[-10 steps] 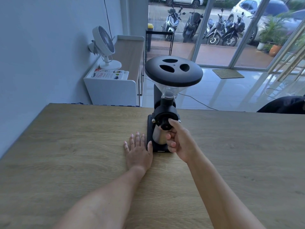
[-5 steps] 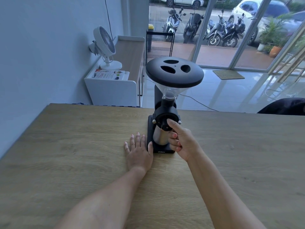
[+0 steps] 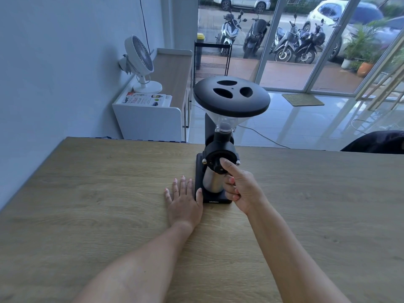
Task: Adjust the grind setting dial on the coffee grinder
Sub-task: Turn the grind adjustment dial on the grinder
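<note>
A black coffee grinder (image 3: 218,147) stands on the wooden table (image 3: 87,193), with a wide black lid (image 3: 231,97) over a clear hopper and a steel cup under its spout. Its round grind dial (image 3: 215,161) faces me. My right hand (image 3: 239,186) pinches the dial's knob with thumb and forefinger, the other fingers curled below. My left hand (image 3: 183,200) lies flat on the table, fingers apart, its thumb against the left edge of the grinder's base.
Beyond the table's far edge stands a white cabinet (image 3: 150,119) with a white fan (image 3: 140,62) and a booklet. A cable runs across the glossy floor behind the grinder. A dark object (image 3: 376,143) sits at the table's far right.
My right hand has shifted slightly on the dial, with the thumb lying higher across the knob. The left hand stays flat beside the base. The view has moved a little.
</note>
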The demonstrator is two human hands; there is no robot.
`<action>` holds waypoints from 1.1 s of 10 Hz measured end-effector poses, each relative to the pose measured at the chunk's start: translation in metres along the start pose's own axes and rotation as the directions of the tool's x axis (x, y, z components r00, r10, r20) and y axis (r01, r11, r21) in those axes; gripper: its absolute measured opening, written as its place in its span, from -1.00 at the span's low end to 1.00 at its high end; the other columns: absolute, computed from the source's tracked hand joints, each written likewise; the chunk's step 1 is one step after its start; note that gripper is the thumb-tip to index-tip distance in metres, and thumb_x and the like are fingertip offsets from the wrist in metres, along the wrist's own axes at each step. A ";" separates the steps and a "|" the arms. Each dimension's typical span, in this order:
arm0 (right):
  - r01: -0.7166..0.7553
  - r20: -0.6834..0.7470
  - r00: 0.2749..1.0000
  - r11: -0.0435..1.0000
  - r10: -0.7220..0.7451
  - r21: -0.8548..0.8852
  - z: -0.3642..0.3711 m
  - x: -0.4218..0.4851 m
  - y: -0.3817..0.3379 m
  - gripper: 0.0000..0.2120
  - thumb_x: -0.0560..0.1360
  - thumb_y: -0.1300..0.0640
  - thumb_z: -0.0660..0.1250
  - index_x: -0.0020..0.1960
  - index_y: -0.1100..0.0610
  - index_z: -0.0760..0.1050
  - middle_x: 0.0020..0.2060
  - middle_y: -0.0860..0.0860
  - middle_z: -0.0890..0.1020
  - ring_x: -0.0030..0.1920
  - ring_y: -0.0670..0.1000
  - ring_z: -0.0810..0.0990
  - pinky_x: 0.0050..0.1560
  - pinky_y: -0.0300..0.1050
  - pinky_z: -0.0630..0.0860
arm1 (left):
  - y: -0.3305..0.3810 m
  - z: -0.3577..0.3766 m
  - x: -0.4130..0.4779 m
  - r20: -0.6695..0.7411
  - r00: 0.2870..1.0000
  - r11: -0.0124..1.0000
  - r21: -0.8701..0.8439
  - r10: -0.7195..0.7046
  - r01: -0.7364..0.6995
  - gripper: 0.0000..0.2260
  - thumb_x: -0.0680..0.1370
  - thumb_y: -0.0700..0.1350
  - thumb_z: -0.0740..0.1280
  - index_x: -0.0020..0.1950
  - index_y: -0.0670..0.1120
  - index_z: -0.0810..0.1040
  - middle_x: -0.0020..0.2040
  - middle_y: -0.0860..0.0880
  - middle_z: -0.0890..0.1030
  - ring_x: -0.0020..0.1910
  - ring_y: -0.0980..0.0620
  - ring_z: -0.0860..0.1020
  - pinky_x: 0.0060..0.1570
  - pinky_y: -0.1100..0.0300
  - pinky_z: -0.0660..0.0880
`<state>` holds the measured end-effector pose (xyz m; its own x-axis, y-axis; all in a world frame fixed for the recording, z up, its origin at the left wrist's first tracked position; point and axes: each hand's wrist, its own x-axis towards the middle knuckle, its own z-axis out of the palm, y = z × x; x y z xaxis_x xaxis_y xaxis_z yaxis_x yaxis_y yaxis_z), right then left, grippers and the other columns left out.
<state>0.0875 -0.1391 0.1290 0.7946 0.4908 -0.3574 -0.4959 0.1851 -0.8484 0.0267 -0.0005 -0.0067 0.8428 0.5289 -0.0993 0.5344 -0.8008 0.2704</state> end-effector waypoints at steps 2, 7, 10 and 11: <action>0.005 -0.027 1.000 1.000 -0.005 -0.004 0.001 0.001 0.001 -0.64 0.29 -0.08 0.57 -0.24 0.07 0.43 -0.53 -0.07 0.29 -0.63 -0.15 0.16 -0.64 -0.30 0.05 | 0.000 0.000 0.000 -0.003 1.000 1.000 -0.004 -0.001 0.001 -0.41 0.62 0.24 -0.30 0.62 0.06 -0.12 0.64 0.03 -0.14 0.60 -0.03 -0.23 0.54 -0.18 -0.22; 0.005 -0.025 1.000 1.000 -0.005 -0.005 0.004 0.000 0.001 -0.59 0.23 -0.09 0.58 -0.20 0.08 0.41 -0.55 -0.08 0.32 -0.64 -0.15 0.19 -0.65 -0.30 0.10 | 0.000 -0.002 -0.001 0.002 1.000 1.000 0.004 0.004 -0.004 -0.41 0.62 0.24 -0.30 0.62 0.05 -0.13 0.64 0.02 -0.14 0.60 -0.04 -0.23 0.54 -0.19 -0.21; 0.008 -0.020 1.000 1.000 -0.008 -0.017 0.004 0.000 0.001 -0.54 0.20 -0.11 0.60 -0.21 0.07 0.39 -0.54 -0.08 0.31 -0.63 -0.15 0.19 -0.64 -0.28 0.09 | 0.000 -0.002 0.000 0.006 1.000 1.000 0.008 0.002 -0.002 -0.42 0.62 0.24 -0.32 0.61 0.05 -0.15 0.64 0.03 -0.16 0.60 -0.04 -0.24 0.54 -0.18 -0.22; 0.001 -0.028 1.000 1.000 -0.002 -0.031 0.004 0.001 0.002 -0.51 0.19 -0.14 0.61 -0.17 0.08 0.40 -0.53 -0.08 0.31 -0.62 -0.14 0.19 -0.62 -0.28 0.10 | 0.001 -0.002 0.000 0.005 1.000 1.000 0.004 -0.001 0.001 -0.42 0.62 0.23 -0.30 0.61 0.06 -0.14 0.64 0.03 -0.15 0.60 -0.03 -0.24 0.54 -0.18 -0.23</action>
<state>0.0857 -0.1352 0.1283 0.8049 0.4664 -0.3668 -0.4844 0.1594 -0.8602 0.0266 -0.0009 -0.0049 0.8425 0.5285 -0.1042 0.5356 -0.8013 0.2667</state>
